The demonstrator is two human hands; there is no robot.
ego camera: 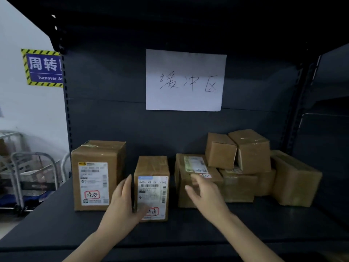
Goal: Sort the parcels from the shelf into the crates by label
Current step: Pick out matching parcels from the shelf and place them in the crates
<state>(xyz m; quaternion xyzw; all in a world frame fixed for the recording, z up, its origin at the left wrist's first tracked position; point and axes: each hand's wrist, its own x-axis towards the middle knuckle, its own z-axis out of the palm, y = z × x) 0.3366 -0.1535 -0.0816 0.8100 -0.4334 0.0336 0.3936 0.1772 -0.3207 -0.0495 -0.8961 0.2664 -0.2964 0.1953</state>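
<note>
Parcel (152,188) near middle of shelf (188,233) — taped cardboard, stiff, probably light; take by side faces. Left hand (122,203) fingers straight on left face; right hand (205,195) open, apart.

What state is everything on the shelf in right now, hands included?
Middle box: upright, taped, label facing out.
Left box: upright, taped, standing apart.
Big box: on the shelf, label on top.
Top boxes: tilted, stacked on the pile.
Right box: on the shelf, angled.
Sign: flat on the back panel.
Left hand: fingers straight along Middle box's left side, thumb on its label.
Right hand: fingers spread, before Big box; contact unclear.
</note>
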